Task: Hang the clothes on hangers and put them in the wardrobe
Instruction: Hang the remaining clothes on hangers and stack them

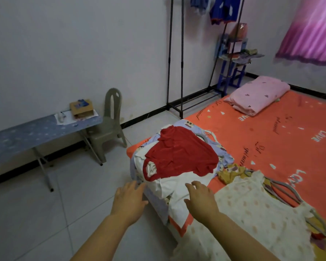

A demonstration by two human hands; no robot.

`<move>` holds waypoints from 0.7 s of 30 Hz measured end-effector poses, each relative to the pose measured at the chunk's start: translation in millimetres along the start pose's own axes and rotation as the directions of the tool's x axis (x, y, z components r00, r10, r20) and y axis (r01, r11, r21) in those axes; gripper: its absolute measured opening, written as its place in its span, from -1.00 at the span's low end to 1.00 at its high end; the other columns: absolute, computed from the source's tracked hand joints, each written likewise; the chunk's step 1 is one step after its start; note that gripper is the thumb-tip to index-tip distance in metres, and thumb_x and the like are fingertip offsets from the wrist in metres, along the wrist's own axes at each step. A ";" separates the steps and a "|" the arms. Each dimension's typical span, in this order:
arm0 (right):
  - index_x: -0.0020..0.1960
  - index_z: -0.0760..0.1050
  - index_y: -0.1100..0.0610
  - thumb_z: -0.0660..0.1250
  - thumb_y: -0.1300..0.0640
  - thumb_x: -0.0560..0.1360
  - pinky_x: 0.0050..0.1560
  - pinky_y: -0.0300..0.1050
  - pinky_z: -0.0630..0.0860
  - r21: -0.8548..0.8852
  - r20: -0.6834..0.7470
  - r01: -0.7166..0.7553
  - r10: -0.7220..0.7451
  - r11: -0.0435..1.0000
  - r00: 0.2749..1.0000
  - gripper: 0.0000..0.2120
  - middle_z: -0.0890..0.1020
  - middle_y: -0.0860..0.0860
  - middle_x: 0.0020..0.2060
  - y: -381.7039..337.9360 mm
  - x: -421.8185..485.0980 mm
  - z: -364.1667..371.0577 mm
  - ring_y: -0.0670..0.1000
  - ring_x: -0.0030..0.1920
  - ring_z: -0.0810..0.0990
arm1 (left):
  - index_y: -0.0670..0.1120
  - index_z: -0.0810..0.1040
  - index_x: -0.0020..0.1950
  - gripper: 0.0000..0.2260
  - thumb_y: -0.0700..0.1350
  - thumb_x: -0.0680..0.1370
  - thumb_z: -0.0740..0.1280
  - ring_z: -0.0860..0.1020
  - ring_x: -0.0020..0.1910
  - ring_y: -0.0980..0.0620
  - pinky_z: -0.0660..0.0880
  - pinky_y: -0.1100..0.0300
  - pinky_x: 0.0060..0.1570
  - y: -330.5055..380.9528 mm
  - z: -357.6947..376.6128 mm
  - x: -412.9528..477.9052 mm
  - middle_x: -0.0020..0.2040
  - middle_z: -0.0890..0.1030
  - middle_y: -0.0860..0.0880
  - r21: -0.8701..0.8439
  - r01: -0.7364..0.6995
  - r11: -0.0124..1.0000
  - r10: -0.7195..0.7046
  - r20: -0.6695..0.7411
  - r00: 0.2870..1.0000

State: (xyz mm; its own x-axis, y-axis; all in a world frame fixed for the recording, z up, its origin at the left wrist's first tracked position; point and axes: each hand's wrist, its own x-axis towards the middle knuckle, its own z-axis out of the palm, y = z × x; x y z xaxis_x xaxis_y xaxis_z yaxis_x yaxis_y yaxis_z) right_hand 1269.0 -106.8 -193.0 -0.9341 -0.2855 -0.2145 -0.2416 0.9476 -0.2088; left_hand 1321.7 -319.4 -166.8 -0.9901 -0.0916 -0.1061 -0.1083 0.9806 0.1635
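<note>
Two bare hands reach forward at the lower centre of the frame, both wide open with fingers spread and holding nothing. The left hand (129, 197) has its fingertips at the near left edge of a pile of clothes (177, 162). The right hand (200, 199) hovers over a white garment (177, 183) at the front of that pile, fingers slightly bent; whether either hand actually touches the cloth cannot be told. The pile sits on the near corner of a low orange mattress (271, 132), in the middle of the frame, with a red garment (179, 153) spread on top. In the lower right, a cream dotted garment (252, 206) lies flat on the mattress, with grey hangers (285, 185) just beside it. A folded pink blanket (258, 93) rests at the mattress's far end, right of centre. Behind it, at the upper centre, a black clothes rack (181, 53) stands against the white wall, with blue clothes (224, 10) hanging at the top edge. On the left stand a blue folding table (41, 132) carrying a cardboard box (81, 108), and a grey plastic chair (109, 125) beside it. A purple curtain (312, 29) fills the upper right corner.
</note>
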 end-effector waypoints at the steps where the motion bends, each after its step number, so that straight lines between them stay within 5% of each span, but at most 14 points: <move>1: 0.47 0.17 0.01 0.17 -0.05 0.58 0.41 0.10 0.16 -0.003 0.002 0.006 -0.006 1.000 1.000 -0.51 0.25 0.05 0.45 -6.9 16.4 -2.7 0.11 0.42 0.25 | 0.11 0.25 0.42 -0.54 0.09 0.54 0.26 0.32 0.34 -0.01 0.26 0.07 0.29 -7.4 -6.6 15.6 0.36 0.37 0.03 -0.001 0.000 1.000 0.000 -0.007 1.000; 11: 0.48 0.16 0.03 0.16 -0.02 0.58 0.39 0.07 0.17 -0.001 -0.012 -0.126 0.126 0.992 0.992 -0.51 0.27 0.03 0.40 -46.2 149.6 -18.6 0.10 0.38 0.27 | 0.08 0.15 0.49 -0.47 0.11 0.56 0.21 0.23 0.42 -0.02 0.18 0.04 0.38 -68.1 -22.7 181.8 0.45 0.27 0.02 0.019 -0.160 0.987 0.159 0.049 0.986; 21: 0.47 0.18 0.03 0.18 -0.05 0.57 0.36 0.02 0.25 0.104 -0.012 -0.447 0.451 0.888 0.893 -0.49 0.29 0.04 0.40 -71.2 238.8 -16.2 0.09 0.37 0.30 | 0.04 0.09 0.52 -0.44 0.13 0.58 0.19 0.18 0.44 -0.06 0.13 0.03 0.39 -98.8 -32.1 346.0 0.49 0.18 -0.03 0.055 -0.491 0.869 0.473 0.200 0.858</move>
State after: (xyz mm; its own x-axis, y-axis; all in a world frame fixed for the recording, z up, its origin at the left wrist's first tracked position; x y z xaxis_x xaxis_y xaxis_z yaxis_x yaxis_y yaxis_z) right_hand 1058.8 -240.2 -213.9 -0.9459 0.1741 -0.2739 0.2303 0.9547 -0.1884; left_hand 987.0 -453.5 -188.2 -0.8832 0.4194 -0.2098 0.3975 0.9069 0.1399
